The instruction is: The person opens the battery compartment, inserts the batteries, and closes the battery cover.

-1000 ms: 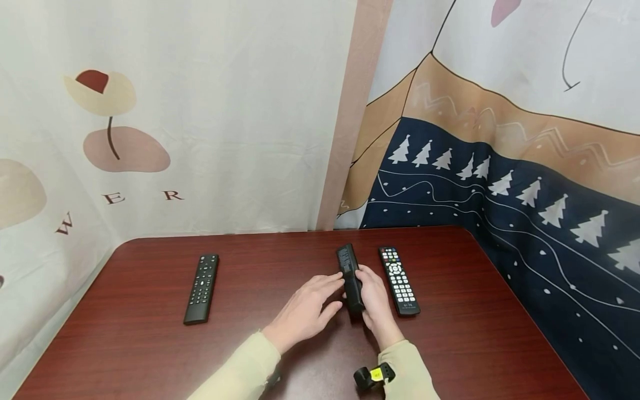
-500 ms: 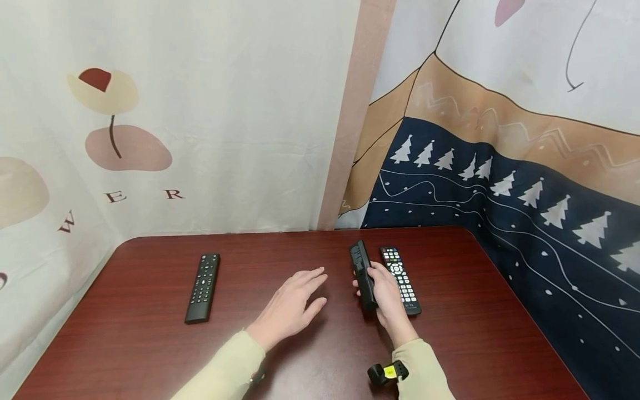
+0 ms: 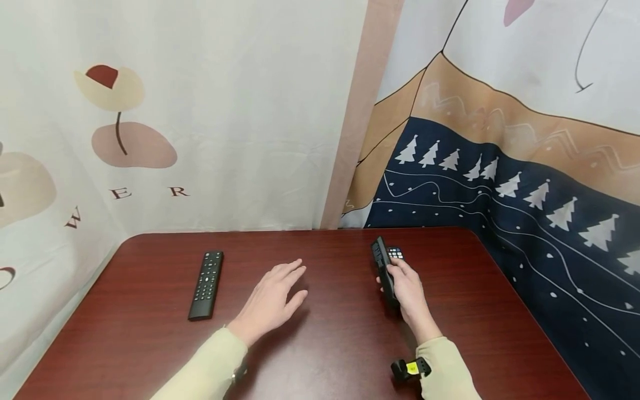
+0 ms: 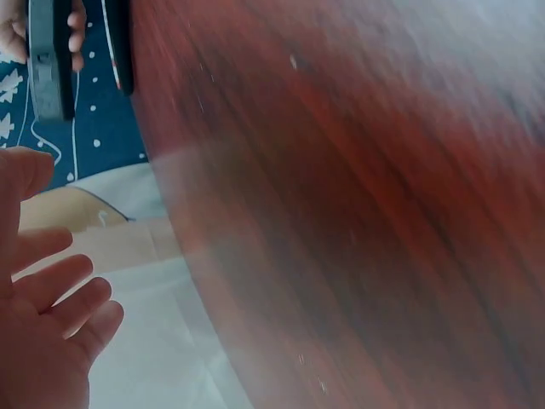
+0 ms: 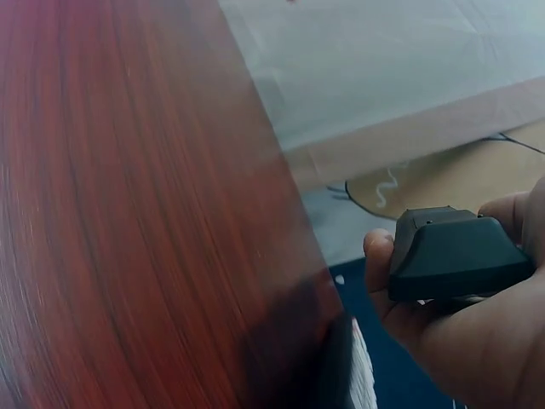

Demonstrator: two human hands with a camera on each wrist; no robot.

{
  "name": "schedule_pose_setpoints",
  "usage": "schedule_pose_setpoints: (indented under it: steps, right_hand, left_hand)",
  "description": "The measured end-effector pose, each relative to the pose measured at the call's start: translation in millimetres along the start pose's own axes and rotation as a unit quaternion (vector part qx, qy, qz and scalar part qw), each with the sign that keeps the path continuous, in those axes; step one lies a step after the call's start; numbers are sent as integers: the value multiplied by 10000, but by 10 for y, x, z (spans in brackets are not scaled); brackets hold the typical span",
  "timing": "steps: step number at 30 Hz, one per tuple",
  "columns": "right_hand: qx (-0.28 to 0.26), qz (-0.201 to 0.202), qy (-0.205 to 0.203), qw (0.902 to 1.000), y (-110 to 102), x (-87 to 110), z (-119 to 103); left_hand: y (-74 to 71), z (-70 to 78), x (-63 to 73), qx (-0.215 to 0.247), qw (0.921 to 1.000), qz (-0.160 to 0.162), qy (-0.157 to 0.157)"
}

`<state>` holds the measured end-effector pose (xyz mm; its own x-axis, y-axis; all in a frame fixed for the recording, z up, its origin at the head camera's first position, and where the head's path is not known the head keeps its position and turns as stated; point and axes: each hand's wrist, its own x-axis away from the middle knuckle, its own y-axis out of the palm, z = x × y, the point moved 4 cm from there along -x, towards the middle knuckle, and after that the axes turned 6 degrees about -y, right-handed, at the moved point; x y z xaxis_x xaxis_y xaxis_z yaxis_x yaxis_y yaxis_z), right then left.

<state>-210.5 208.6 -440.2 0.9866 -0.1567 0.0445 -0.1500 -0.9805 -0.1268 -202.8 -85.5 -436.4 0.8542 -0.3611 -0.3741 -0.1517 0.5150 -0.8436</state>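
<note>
My right hand (image 3: 411, 290) grips a black remote control (image 3: 384, 270) above the right part of the table, turned on its side with its back facing left. The right wrist view shows the end of this remote (image 5: 460, 256) between fingers and thumb. Behind it lies a second remote with white buttons (image 3: 395, 253), mostly hidden by the hand and the held remote. My left hand (image 3: 270, 300) hovers over the middle of the table, fingers extended and holding nothing. In the left wrist view the left hand (image 4: 55, 298) shows its fingers slightly bent and spread.
A third black remote (image 3: 205, 286) lies face up on the left side of the dark red wooden table (image 3: 330, 344). A pale curtain (image 3: 240, 122) hangs behind the table, and a navy patterned cloth (image 3: 500, 233) hangs along the right side.
My right hand has carried the held remote to the right, in front of the white-buttoned remote. The left hand has let go of the held remote's side and drawn away leftward.
</note>
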Motion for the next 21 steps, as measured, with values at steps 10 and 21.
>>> schedule_pose_setpoints:
  steps: [10, 21]
  right_hand:
    - [789, 141, -100, 9967, -309, -24, 49]
    - [2244, 251, -350, 9736, -597, -82, 30]
  left_hand:
    - [-118, -173, 39, -366, 9991, 24, -210]
    - [-240, -362, 79, -558, 9970, 55, -530]
